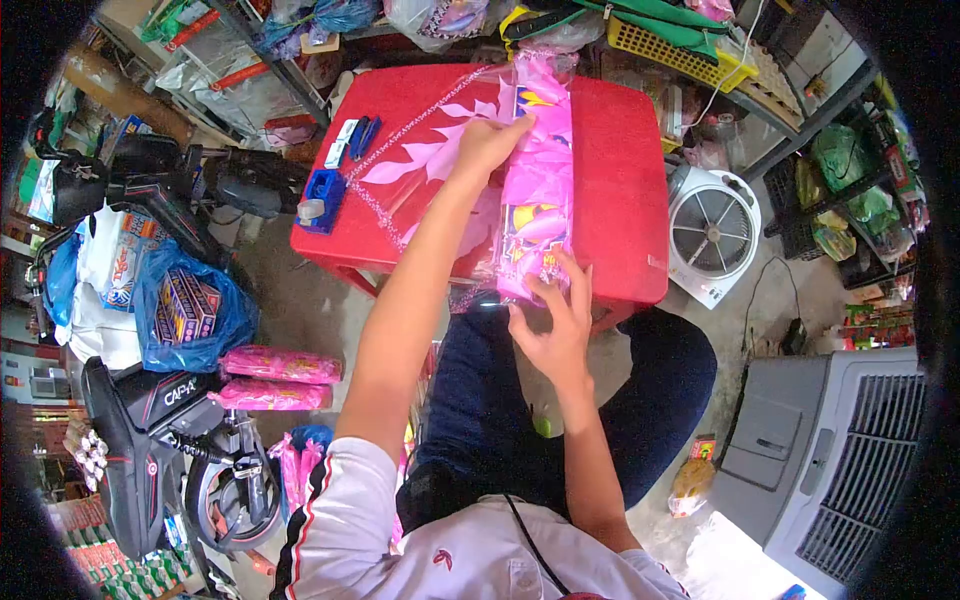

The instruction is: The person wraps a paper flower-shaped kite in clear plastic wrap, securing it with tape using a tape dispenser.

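Observation:
A long bundle [535, 190] in shiny pink wrapping lies lengthwise on a red plastic table [620, 180], with printed yellow and dark patches showing through. To its left spreads a clear wrapping film [430, 155] with pink leaf shapes and a dotted pink border. My left hand [492, 145] is closed at the bundle's far left edge, its fingertips on the film. At the near end, my right hand [562, 325] has its fingers spread and touches the wrapping with its fingertips. The underside of the bundle is hidden.
On the table's left side are a blue tape dispenser [322, 200] and a blue stapler [365, 138]. A white fan [713, 235] stands right of the table, a grey air cooler [830, 450] nearer. Wrapped pink packs [280, 365] and an electric bike [150, 440] are at left.

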A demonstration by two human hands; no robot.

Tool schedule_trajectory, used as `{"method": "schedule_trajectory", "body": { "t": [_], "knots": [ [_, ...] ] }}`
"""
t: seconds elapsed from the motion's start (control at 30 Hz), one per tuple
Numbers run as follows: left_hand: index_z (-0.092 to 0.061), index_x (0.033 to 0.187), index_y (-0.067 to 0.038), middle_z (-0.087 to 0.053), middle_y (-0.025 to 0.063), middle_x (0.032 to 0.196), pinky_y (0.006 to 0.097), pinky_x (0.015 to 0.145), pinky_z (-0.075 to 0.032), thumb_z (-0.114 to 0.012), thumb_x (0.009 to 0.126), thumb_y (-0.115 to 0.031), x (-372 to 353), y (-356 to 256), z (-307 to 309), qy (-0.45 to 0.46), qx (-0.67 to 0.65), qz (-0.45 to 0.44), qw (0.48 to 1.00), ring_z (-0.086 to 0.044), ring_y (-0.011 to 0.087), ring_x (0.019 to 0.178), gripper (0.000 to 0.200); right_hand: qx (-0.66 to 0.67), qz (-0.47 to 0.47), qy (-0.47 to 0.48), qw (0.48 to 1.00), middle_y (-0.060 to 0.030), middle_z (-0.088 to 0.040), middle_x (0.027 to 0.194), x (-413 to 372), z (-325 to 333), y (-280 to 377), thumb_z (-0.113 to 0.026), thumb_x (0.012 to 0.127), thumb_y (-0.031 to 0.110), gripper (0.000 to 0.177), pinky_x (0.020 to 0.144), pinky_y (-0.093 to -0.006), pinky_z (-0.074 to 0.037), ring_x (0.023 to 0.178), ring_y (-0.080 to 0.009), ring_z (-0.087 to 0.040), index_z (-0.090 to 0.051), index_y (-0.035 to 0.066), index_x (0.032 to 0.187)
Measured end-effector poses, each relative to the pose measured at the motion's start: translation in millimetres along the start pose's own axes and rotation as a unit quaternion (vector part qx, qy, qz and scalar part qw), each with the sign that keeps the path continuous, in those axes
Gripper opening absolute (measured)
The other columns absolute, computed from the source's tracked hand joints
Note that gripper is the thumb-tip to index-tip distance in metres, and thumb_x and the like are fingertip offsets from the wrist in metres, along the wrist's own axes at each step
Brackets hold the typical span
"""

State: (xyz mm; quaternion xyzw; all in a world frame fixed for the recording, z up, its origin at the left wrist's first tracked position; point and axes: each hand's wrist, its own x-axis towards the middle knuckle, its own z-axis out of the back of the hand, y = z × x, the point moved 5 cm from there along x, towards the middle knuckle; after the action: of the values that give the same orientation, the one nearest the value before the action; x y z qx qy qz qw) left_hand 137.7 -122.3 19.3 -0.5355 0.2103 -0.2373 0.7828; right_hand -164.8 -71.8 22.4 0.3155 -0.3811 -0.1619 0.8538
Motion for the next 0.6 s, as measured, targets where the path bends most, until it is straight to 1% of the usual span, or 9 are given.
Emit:
{"method": "schedule_trajectory", "body": {
  "t": [0.07,0.1,0.17,0.27,0.37,0.47,0.57,0.6],
  "knots": [
    [-0.079,0.095,0.001,-0.077,0.0072,0.092,0.0347,0.071,-0.054,-0.084,0.087,-0.049,14.2,7.9,-4.2,0.011,0.035,0.048,0.998,-0.069,0.0168,0.079,0.052,0.002,-0.002,0.001,1.000,-0.0183,-0.051,0.152,0.4,-1.3,-0.4,-0.087,0.073,0.015,0.046,0.121,-0.0719,-0.027,0.147,-0.0457,-0.045,-0.072,0.010,0.116],
    [-0.078,0.101,0.001,-0.077,0.0076,0.097,0.0354,0.073,-0.055,-0.085,0.086,-0.049,17.5,12.6,-8.3,0.039,-0.036,0.069,0.996,-0.070,0.0181,0.082,0.052,0.002,-0.001,0.001,1.000,-0.0183,-0.051,0.152,0.8,-1.9,0.4,-0.087,0.073,0.015,0.046,0.121,-0.0721,-0.027,0.147,-0.0457,-0.045,-0.072,0.010,0.116],
    [-0.075,0.114,0.000,-0.077,0.0084,0.109,0.0369,0.077,-0.057,-0.086,0.085,-0.047,22.9,22.1,-17.3,0.094,-0.175,0.110,0.974,-0.072,0.0208,0.088,0.056,0.001,-0.002,-0.001,1.000,-0.0182,-0.051,0.152,0.9,-2.4,1.0,-0.087,0.072,0.015,0.046,0.121,-0.0725,-0.026,0.147,-0.0456,-0.044,-0.072,0.010,0.115],
    [-0.071,0.125,-0.004,-0.076,0.0080,0.119,0.0382,0.082,-0.059,-0.086,0.086,-0.046,28.9,30.6,-20.0,0.184,-0.204,0.167,0.947,-0.074,0.0228,0.094,0.059,-0.001,-0.002,-0.001,1.000,-0.0180,-0.051,0.152,0.8,-2.2,1.0,-0.088,0.072,0.015,0.046,0.121,-0.0727,-0.026,0.147,-0.0455,-0.044,-0.072,0.010,0.115],
    [-0.072,0.121,-0.007,-0.077,0.0073,0.113,0.0369,0.082,-0.058,-0.086,0.087,-0.046,17.5,17.4,-12.1,0.168,-0.177,0.161,0.956,-0.073,0.0214,0.093,0.054,0.000,-0.005,0.001,1.000,-0.0178,-0.051,0.152,2.0,-1.5,2.3,-0.088,0.072,0.015,0.045,0.121,-0.0728,-0.025,0.147,-0.0454,-0.044,-0.073,0.010,0.115],
    [-0.074,0.116,-0.007,-0.077,0.0061,0.105,0.0363,0.078,-0.058,-0.086,0.086,-0.047,10.7,10.7,-9.9,0.178,-0.179,0.162,0.954,-0.073,0.0186,0.088,0.052,-0.004,-0.008,0.006,1.000,-0.0173,-0.051,0.151,1.9,-2.6,2.8,-0.088,0.072,0.015,0.045,0.122,-0.0731,-0.023,0.148,-0.0452,-0.044,-0.072,0.010,0.114],
    [-0.076,0.106,-0.004,-0.077,0.0065,0.097,0.0371,0.072,-0.057,-0.086,0.085,-0.048,3.6,-3.0,-1.6,0.107,-0.103,0.123,0.981,-0.072,0.0199,0.081,0.050,-0.006,-0.012,0.013,1.000,-0.0169,-0.051,0.151,2.1,-3.3,3.0,-0.088,0.073,0.016,0.045,0.122,-0.0736,-0.021,0.148,-0.0456,-0.043,-0.072,0.010,0.114],
    [-0.077,0.104,-0.003,-0.077,0.0075,0.096,0.0370,0.071,-0.057,-0.085,0.085,-0.049,8.0,-0.4,-1.5,0.091,-0.071,0.098,0.988,-0.072,0.0203,0.080,0.051,-0.007,-0.014,0.015,1.000,-0.0169,-0.050,0.151,1.8,-3.8,2.8,-0.088,0.073,0.016,0.045,0.122,-0.0738,-0.021,0.148,-0.0460,-0.043,-0.072,0.010,0.115]
  ]
}}
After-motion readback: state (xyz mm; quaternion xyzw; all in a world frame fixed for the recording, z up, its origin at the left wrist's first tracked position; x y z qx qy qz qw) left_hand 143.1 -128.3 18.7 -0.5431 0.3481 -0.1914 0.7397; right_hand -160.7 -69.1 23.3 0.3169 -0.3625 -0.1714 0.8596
